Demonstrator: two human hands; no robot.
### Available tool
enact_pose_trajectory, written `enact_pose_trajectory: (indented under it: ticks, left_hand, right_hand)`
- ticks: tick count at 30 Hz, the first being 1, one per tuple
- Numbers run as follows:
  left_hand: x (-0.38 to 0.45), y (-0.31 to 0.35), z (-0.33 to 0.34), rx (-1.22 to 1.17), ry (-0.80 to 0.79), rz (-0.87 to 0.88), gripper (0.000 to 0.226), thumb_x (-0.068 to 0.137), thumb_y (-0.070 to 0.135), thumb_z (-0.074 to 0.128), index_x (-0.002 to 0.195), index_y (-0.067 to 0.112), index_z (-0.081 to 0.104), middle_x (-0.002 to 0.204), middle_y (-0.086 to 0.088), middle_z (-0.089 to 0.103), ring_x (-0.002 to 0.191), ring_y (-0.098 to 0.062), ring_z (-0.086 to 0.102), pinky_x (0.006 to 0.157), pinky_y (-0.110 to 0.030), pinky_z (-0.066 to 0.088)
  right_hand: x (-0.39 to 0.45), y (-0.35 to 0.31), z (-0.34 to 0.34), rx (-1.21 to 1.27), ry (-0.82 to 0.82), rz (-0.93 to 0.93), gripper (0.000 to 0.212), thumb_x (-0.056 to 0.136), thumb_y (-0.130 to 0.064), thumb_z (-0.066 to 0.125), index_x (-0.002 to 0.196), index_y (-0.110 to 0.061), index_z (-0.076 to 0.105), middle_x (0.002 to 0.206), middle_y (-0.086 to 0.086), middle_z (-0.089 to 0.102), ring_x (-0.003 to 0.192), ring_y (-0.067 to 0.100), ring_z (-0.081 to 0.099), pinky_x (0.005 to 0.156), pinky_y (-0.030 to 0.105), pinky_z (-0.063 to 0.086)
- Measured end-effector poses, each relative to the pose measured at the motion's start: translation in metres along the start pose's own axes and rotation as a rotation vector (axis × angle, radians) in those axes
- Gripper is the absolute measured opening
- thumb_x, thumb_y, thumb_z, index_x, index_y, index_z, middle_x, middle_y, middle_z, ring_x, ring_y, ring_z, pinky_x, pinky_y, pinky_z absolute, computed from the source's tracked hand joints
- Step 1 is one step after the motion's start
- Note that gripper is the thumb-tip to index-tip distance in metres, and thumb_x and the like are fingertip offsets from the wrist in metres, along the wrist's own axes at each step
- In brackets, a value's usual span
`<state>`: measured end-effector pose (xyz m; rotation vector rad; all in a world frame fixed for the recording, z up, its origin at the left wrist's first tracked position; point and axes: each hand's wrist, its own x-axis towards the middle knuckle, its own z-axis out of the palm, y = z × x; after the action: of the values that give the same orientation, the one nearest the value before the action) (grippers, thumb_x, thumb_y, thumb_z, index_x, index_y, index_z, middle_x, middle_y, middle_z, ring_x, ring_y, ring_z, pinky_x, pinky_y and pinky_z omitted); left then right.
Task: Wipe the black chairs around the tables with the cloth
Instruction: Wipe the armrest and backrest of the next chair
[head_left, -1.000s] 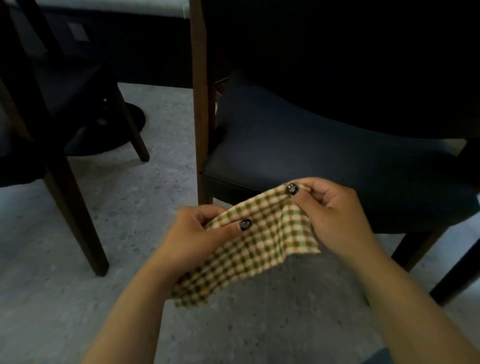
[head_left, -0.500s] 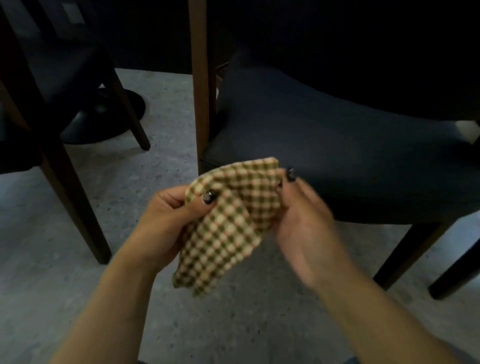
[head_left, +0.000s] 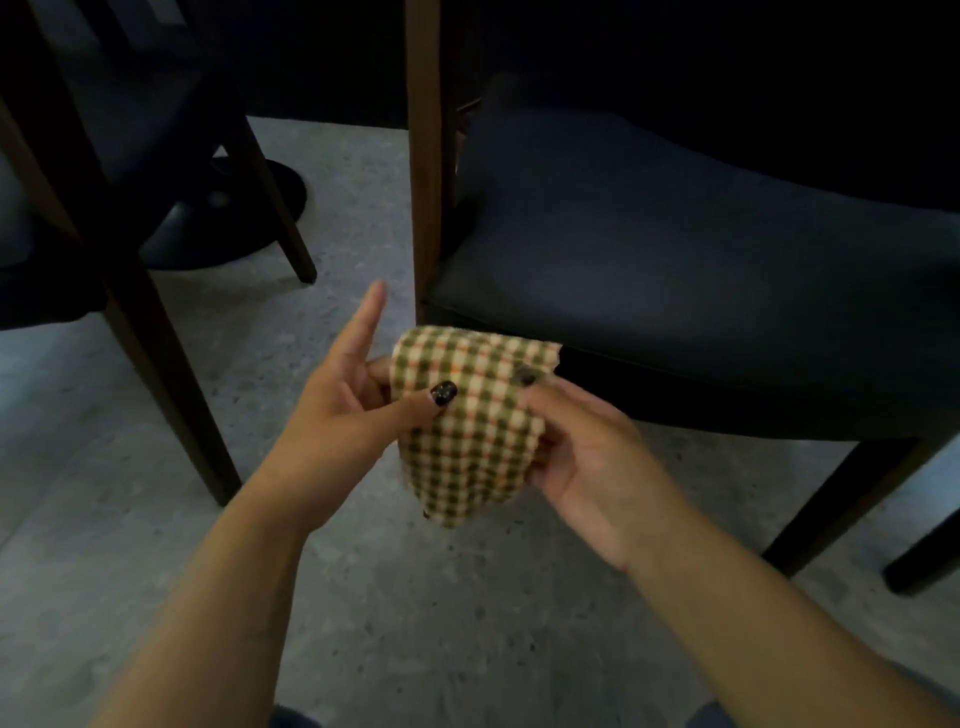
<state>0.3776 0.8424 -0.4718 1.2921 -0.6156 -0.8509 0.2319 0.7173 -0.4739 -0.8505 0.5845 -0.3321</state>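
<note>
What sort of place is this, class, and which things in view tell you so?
Probably a café or restaurant dining area. Matching padded chairs, one ahead and another at left, stand on a speckled floor, and a round pedestal base, likely a table's, sits behind.

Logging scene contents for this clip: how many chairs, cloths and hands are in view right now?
Chairs: 2 (the near chair and the left chair, only partly in frame)
Cloths: 1 (the checked cloth, held by both hands)
Hands: 2 (left hand, right hand)
Total: 5
</note>
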Motion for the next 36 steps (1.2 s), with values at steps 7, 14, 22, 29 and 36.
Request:
enact_pose_trajectory:
  ticks: [7, 14, 22, 29, 36]
  left_hand:
    - [0.003, -0.002, 0.004, 0.424, -0.040, -0.020, 0.054, 0.068, 0.010, 0.079, 0.115, 0.033, 0.066, 0.109, 0.013, 0.069, 0.099, -0.004, 0.067, 0.073, -0.016, 0.055]
    - [0.007, -0.002, 0.008, 0.414, 0.037, 0.030, 0.032, 0.073, 0.036, 0.065, 0.085, 0.008, 0.075, 0.100, -0.001, 0.060, 0.086, -0.003, 0.058, 0.073, -0.017, 0.051]
    - [0.004, -0.002, 0.008, 0.172, -0.077, -0.066, 0.049, 0.059, 0.028, 0.078, 0.106, 0.020, 0.065, 0.097, 0.006, 0.075, 0.090, -0.009, 0.072, 0.069, -0.016, 0.054]
    - [0.003, -0.008, 0.019, 0.195, 0.046, -0.101, 0.016, 0.091, 0.022, 0.059, 0.097, 0.013, 0.071, 0.088, -0.004, 0.076, 0.079, -0.012, 0.072, 0.063, -0.018, 0.055]
    - [0.017, -0.004, 0.018, -0.006, 0.306, -0.235, 0.023, 0.103, 0.023, 0.044, 0.106, 0.017, 0.065, 0.090, 0.002, 0.076, 0.085, -0.012, 0.073, 0.071, -0.028, 0.056]
  right_hand:
    - [-0.006, -0.009, -0.008, -0.630, 0.164, -0.562, 0.051, 0.088, -0.016, 0.066, 0.128, -0.044, 0.052, 0.090, -0.007, 0.075, 0.089, 0.006, 0.070, 0.075, 0.024, 0.058]
    - [-0.002, -0.013, -0.013, -0.878, 0.105, -0.412, 0.032, 0.068, -0.024, 0.083, 0.091, -0.040, 0.068, 0.091, -0.013, 0.072, 0.084, -0.002, 0.067, 0.071, 0.019, 0.055]
    - [-0.004, -0.020, -0.012, -0.690, 0.201, -0.458, 0.019, 0.072, -0.034, 0.075, 0.074, -0.016, 0.070, 0.085, 0.001, 0.068, 0.080, 0.014, 0.066, 0.063, 0.026, 0.054]
    - [-0.005, -0.009, -0.011, -0.478, 0.128, -0.096, 0.038, 0.063, -0.027, 0.085, 0.098, -0.025, 0.069, 0.093, -0.009, 0.074, 0.087, 0.008, 0.071, 0.079, 0.032, 0.057]
    - [-0.013, -0.026, 0.000, -1.099, 0.377, -1.156, 0.018, 0.085, -0.013, 0.064, 0.091, -0.014, 0.048, 0.096, 0.001, 0.061, 0.086, 0.007, 0.059, 0.069, 0.014, 0.049]
